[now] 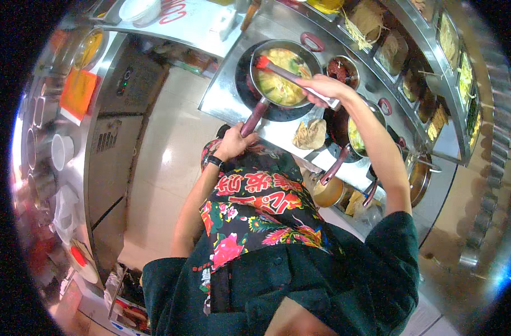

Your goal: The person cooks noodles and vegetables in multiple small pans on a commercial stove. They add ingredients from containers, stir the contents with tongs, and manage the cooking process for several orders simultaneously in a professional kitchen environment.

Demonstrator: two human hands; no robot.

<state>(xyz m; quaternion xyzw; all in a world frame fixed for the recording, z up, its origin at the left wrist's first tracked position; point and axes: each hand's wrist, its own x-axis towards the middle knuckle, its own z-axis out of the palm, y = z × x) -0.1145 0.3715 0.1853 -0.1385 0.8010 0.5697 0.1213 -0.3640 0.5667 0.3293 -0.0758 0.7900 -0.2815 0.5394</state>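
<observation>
My left hand (233, 143) is wrapped around the dark red handle (255, 117) of a metal saucepan (253, 84) on a round black burner. The saucepan holds a pale yellow soup (285, 93) with bits of green and orange in it. Above it, my right hand (326, 89) grips kitchen tongs (290, 76) with a metal arm and red tips. Those red tips reach over the far left part of the soup, near the rim; whether they hold anything cannot be told. A crumpled beige cloth (310, 134) lies on the steel stovetop beside the saucepan.
A second saucepan (351, 136) stands to the right, partly behind my right forearm, its handle (335, 166) towards me. Dark red paste fills a metal container (343, 69). Noodles (366, 19) and other foods sit in raised bins. At left, a steel counter bears a white tub (62, 151).
</observation>
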